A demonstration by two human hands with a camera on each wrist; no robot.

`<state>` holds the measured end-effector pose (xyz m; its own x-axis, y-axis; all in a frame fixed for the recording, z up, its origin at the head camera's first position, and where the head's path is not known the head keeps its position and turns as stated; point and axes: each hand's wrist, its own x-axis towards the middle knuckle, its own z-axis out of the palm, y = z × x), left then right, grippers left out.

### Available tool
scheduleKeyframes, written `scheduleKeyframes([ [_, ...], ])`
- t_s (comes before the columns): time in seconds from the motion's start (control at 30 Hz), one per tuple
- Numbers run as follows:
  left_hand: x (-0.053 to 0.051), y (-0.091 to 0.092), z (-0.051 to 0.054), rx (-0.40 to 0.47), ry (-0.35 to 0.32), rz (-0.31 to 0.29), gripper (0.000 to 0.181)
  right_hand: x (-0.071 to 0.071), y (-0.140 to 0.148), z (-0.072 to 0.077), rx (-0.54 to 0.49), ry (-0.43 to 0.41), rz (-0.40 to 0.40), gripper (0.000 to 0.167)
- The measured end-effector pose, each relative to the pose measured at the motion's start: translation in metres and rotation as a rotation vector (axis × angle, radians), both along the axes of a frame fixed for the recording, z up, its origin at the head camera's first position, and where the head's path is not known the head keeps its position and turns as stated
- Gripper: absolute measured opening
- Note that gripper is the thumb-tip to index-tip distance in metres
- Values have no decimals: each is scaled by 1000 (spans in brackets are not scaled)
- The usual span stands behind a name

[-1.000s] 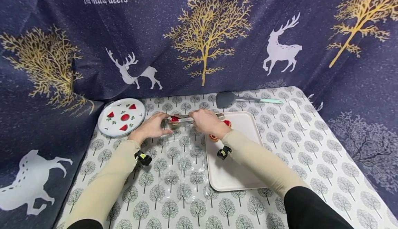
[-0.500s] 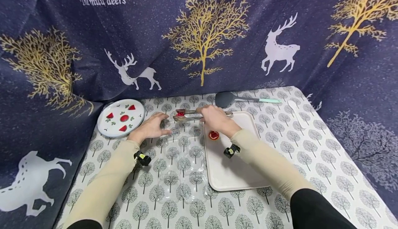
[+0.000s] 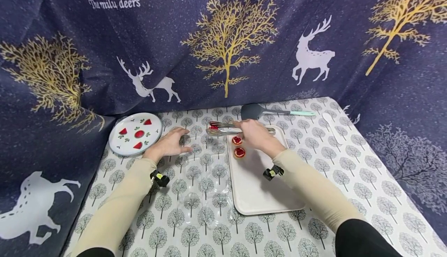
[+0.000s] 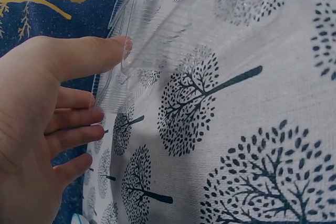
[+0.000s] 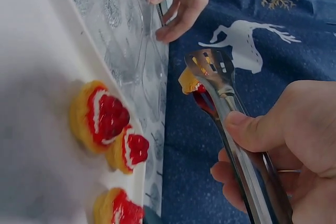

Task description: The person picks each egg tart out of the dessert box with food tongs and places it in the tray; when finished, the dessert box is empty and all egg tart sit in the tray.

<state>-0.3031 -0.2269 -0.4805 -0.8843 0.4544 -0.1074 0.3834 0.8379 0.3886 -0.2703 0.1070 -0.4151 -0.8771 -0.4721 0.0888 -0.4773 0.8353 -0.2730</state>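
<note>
My right hand [image 3: 256, 133] grips metal tongs [image 5: 231, 114] near the far left corner of the cream tray [image 3: 258, 195]. Between the tong tips sits a small tart [image 5: 187, 81] with a yellow crust and red top, held above the table. More red-topped tarts [image 3: 239, 152] lie on the tray; three of them show in the right wrist view. My left hand [image 3: 169, 144] rests at the far left end of a clear plastic container [image 4: 152, 30]. Its thumb touches the plastic rim, and the fingers are spread and slightly bent beside the edge.
A round plate [image 3: 120, 142] with watermelon pictures stands at the back left. Behind the tray lies a grey spatula [image 3: 253, 111] with a mint handle. A white utensil [image 3: 333, 128] lies farther right. A dark blue deer-print cloth [image 3: 195, 55] hangs behind the table.
My right hand has moved right with the tongs and the tart, away from the left hand, uncovering two tarts on the tray. The left hand has stayed at the container.
</note>
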Motion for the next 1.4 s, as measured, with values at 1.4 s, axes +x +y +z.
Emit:
scheduleKeyframes([
  [1.4,0,1,6,19,-52,-9,83,61,101,-24,-91,59,-120,44],
])
